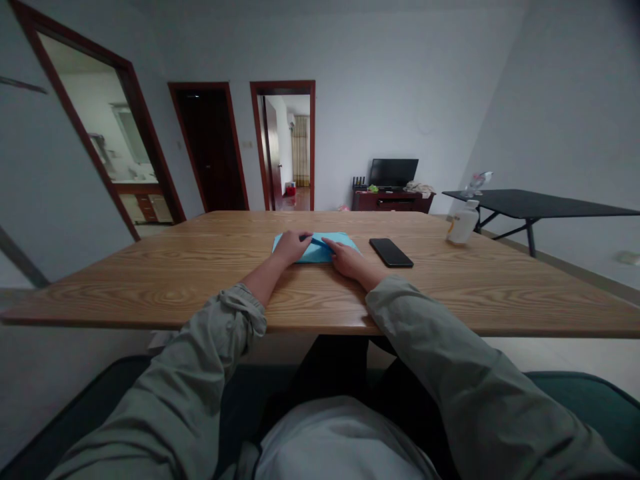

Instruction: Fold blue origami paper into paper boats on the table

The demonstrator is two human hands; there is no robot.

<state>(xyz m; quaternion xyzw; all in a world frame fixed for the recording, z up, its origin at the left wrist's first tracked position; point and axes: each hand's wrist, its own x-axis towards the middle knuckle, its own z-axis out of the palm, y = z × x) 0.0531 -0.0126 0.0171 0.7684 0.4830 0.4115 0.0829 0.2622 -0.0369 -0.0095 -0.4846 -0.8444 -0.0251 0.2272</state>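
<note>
A light-blue sheet, paper or thin cloth, lies on the wooden table in front of me. Across its middle runs a darker blue raised strip, perhaps a folded edge. My left hand rests on the sheet's left part, its fingers bent and closed at the strip's left end. From the other side, my right hand holds the strip's right end, with the index finger reaching forward along it. The undersides of both hands and the thumb of the right one are hidden.
A black phone lies flat right of the sheet. Farther right stands a whitish translucent bottle with a clear top. The wooden table's front edge passes under my forearms. Beyond it are a black folding table and a television.
</note>
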